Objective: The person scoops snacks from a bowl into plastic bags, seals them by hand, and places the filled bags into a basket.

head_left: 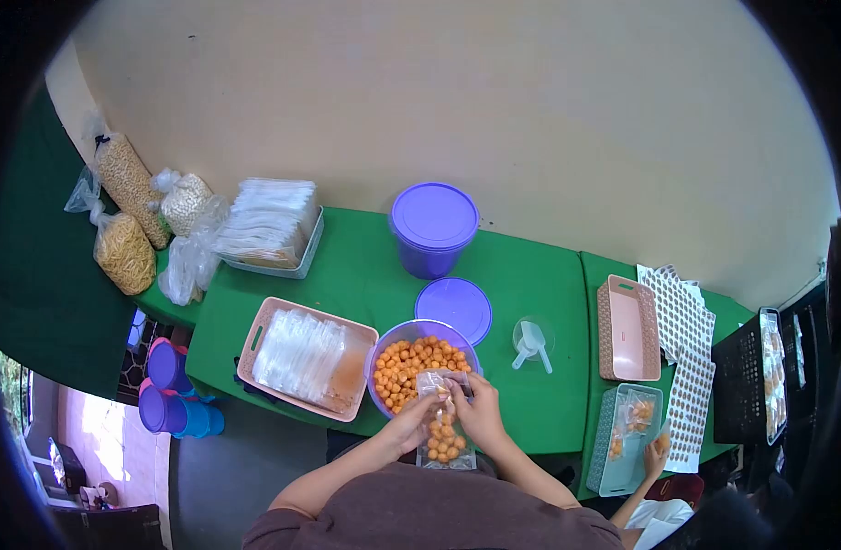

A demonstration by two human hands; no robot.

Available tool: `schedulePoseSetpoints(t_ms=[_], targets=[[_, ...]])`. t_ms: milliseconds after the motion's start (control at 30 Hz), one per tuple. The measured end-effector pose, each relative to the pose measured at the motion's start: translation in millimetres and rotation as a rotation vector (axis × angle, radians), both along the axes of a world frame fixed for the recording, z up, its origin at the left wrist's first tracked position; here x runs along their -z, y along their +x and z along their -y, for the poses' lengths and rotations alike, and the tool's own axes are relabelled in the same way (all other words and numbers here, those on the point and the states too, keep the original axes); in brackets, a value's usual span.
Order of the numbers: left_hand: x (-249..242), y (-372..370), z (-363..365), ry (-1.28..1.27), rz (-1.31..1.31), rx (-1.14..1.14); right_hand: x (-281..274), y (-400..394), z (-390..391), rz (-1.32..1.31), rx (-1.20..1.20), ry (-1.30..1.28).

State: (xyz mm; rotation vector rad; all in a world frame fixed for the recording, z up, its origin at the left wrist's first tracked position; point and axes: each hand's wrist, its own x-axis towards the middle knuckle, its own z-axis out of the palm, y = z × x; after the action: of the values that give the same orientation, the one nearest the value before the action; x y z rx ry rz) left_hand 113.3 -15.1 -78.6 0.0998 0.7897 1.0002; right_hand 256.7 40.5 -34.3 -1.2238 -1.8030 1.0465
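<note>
A clear plastic bag (pixel 446 444) partly filled with round orange snacks hangs upright between my two hands. My left hand (pixel 418 420) grips its upper left side, fingers closed. On the bag's upper right side, my right hand (pixel 478 409) pinches the plastic near the mouth. Just beyond the hands stands a round purple tub (pixel 373 365) full of the same orange balls, its rim partly behind the bag. A purple lid (pixel 454 310) lies flat behind the tub. To the left, a pink basket (pixel 255 341) holds stacked clear bags (pixel 301 356).
Behind are a closed purple bucket (pixel 435 220) and a basket of packets (pixel 272 220). Two white scoops (pixel 532 344) lie right. Farther right are a pink basket (pixel 629 328), sticker sheets (pixel 691 403), and a co-worker's hand (pixel 656 456) over a grey-green basket (pixel 624 477).
</note>
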Motion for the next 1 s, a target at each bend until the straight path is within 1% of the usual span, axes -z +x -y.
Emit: schedulePoseSetpoints(t_ms=[67, 167, 233, 300, 333, 400, 433, 500, 567, 633, 700, 767, 800, 867, 1000], targets=[[-3, -1, 0, -0.011, -0.022, 0.024, 10, -1, 1, -0.002, -0.001, 0.024], [-10, 2, -2, 0.003, -0.024, 0.008, 10, -1, 2, -0.024, 0.029, 0.041], [3, 1, -2, 0.04, -0.029, 0.006, 1, -2, 4, -0.045, 0.051, 0.029], [6, 1, -2, 0.077, -0.034, 0.003, -11, -2, 5, -0.124, 0.046, -0.251], [2, 1, -2, 0.077, -0.052, 0.002, -7, -2, 4, -0.124, 0.047, -0.25], [-3, 2, -2, 0.076, -0.069, 0.005, 2, -1, 3, -0.082, 0.048, -0.059], [-4, 2, -2, 0.065, -0.05, -0.004, 2, 0, 3, -0.083, 0.047, -0.059], [-4, 2, -2, 0.055, -0.032, -0.013, -3, 1, 1, 0.032, 0.051, -0.108], [0, 4, -1, 0.037, -0.041, -0.05, -3, 1, 1, 0.03, 0.054, -0.103], [-2, 3, -2, 0.049, -0.042, -0.039, -1, 0, 2, 0.027, 0.057, -0.099], [-3, 4, -2, 0.061, -0.042, -0.031, 6, 0, 2, -0.052, 0.107, -0.071], [0, 7, -3, 0.142, -0.071, -0.102, 9, 1, 2, -0.041, 0.105, -0.061], [4, 6, -3, 0.141, -0.07, -0.102, 11, 1, 2, -0.031, 0.104, -0.052], [11, 2, -4, 0.172, -0.151, -0.01, 13, 2, 3, -0.021, 0.109, -0.054], [10, 3, -3, 0.114, -0.189, -0.02, 16, 3, 3, 0.027, 0.101, -0.037]])
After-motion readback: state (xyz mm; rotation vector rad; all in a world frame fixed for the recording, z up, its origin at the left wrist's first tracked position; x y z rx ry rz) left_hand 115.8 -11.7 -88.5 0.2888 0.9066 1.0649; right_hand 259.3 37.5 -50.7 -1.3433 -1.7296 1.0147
